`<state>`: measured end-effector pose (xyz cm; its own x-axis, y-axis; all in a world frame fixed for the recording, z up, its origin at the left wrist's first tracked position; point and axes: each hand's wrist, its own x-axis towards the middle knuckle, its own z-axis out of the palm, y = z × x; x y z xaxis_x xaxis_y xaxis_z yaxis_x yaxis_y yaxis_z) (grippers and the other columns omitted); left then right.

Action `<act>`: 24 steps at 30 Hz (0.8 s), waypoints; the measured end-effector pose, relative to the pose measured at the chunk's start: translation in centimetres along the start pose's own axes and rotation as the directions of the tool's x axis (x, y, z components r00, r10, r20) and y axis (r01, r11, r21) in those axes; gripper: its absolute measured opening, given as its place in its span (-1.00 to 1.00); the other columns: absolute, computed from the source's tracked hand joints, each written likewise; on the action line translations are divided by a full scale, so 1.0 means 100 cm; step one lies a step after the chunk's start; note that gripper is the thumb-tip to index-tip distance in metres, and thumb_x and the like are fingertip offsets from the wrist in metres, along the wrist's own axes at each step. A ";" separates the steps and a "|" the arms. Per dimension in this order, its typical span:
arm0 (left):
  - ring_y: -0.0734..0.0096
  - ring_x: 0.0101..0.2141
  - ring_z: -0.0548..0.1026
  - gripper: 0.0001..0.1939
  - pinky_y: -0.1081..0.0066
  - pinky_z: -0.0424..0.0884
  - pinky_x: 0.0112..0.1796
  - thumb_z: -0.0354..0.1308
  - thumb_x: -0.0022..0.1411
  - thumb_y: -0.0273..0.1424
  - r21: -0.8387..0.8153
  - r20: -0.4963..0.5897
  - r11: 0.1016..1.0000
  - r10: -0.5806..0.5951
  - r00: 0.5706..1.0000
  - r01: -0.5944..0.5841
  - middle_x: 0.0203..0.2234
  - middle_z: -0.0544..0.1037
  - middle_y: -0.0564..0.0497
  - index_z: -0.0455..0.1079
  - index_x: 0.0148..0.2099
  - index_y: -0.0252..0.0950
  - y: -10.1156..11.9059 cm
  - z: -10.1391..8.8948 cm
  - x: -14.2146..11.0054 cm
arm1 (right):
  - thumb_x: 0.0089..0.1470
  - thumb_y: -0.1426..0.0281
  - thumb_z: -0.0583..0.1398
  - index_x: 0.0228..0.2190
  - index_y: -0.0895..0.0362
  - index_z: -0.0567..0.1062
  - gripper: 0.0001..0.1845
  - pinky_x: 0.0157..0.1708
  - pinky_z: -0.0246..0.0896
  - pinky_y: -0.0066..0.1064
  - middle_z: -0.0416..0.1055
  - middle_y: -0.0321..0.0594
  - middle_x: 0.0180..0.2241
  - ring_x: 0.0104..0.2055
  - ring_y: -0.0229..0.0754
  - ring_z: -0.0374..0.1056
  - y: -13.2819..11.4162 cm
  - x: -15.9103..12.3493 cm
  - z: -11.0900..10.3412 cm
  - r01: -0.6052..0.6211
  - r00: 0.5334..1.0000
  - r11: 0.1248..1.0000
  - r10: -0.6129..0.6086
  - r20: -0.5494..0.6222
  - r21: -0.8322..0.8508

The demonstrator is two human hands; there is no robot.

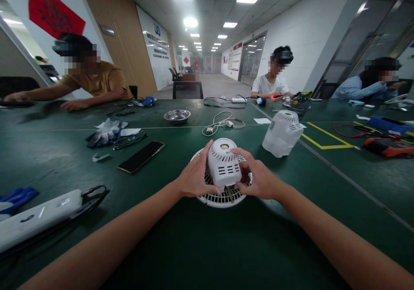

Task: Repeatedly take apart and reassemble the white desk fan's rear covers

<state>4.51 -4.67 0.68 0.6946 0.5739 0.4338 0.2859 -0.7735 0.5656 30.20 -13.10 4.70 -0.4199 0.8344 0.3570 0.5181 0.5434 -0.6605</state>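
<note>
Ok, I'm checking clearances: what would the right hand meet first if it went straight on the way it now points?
The white vented housing, right in front of the right hand, which appears to touch it; exact contact is hard to judge from one view.

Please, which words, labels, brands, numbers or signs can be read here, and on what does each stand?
No text can be quoted with certainty.
Wall sign: logo and dark lettering, too blurred.
Red-and-white wall board: too small.
Red diamond sign: too small.
Long white device: one dark mark, unclear.
Vented white housing: no lettering visible.
</note>
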 end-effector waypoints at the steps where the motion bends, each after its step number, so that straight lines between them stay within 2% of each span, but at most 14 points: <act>1: -0.48 0.33 0.15 0.59 -0.35 0.07 0.28 0.46 -0.13 0.15 0.014 0.009 1.000 0.000 1.000 -0.001 0.46 -0.07 -0.43 -0.66 0.51 -0.20 -0.001 0.000 -0.001 | -0.01 0.40 0.32 0.37 -0.04 0.07 -0.01 -0.42 0.44 -0.33 0.60 -0.24 -0.25 -0.43 -0.19 0.47 0.000 0.000 -0.001 -0.001 1.000 1.000 0.001 0.003 -0.002; 6: -0.48 0.34 0.15 0.60 -0.34 0.10 0.27 0.48 -0.15 0.16 0.095 -0.023 0.995 0.008 1.000 -0.006 0.45 -0.03 -0.44 -0.62 0.52 -0.19 -0.006 0.002 -0.007 | -0.02 0.30 0.38 0.35 -0.04 0.05 0.00 -0.26 0.48 -0.17 0.56 -0.10 -0.05 -0.24 -0.03 0.52 -0.009 0.001 0.003 -0.044 0.999 0.999 0.044 0.023 0.001; 9: -0.47 0.31 0.20 0.52 -0.32 0.16 0.24 0.47 -0.13 0.16 0.131 -0.051 0.991 0.036 0.998 -0.029 0.43 0.03 -0.44 -0.47 0.53 -0.20 -0.011 0.005 -0.010 | -0.03 0.16 0.42 0.32 -0.07 0.04 0.02 -0.18 0.48 -0.09 0.53 -0.07 -0.01 -0.13 0.07 0.53 -0.012 0.002 0.010 -0.102 0.995 0.995 0.102 -0.006 -0.013; 13: -0.41 0.24 0.33 0.35 -0.28 0.27 0.19 0.46 -0.10 0.15 0.140 -0.073 0.989 0.058 0.996 -0.048 0.36 0.19 -0.42 -0.21 0.51 -0.21 -0.013 0.006 -0.011 | -0.04 0.09 0.43 0.31 -0.08 0.07 0.03 -0.11 0.45 0.01 0.51 -0.05 -0.01 0.00 0.20 0.49 -0.011 0.005 0.016 -0.131 0.990 0.985 0.124 -0.070 -0.113; 19: -0.35 0.20 0.38 0.29 -0.23 0.27 0.20 0.47 -0.12 0.14 0.124 -0.122 0.988 0.104 0.987 -0.089 0.31 0.28 -0.37 -0.11 0.47 -0.19 -0.009 0.004 -0.009 | 0.01 0.04 0.40 0.31 -0.07 0.08 -0.02 -0.01 0.40 0.08 0.49 -0.03 0.04 0.05 0.21 0.47 -0.011 0.007 0.010 -0.085 0.996 0.979 0.079 -0.039 -0.185; 24: -0.39 0.21 0.36 0.31 -0.26 0.26 0.20 0.48 -0.14 0.14 0.099 -0.108 0.994 0.065 0.992 -0.055 0.34 0.24 -0.40 -0.10 0.48 -0.21 -0.009 0.005 -0.010 | 0.02 0.05 0.40 0.34 -0.07 0.06 0.01 0.04 0.38 0.15 0.45 0.02 0.12 0.07 0.22 0.46 -0.012 0.005 0.012 -0.092 0.996 0.976 0.086 -0.036 -0.197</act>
<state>3.92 -4.69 -0.60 0.6363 0.5477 0.5432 0.3112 -0.8266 0.4689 28.51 -13.44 4.91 -0.3464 0.8809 0.3225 0.6907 0.4721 -0.5478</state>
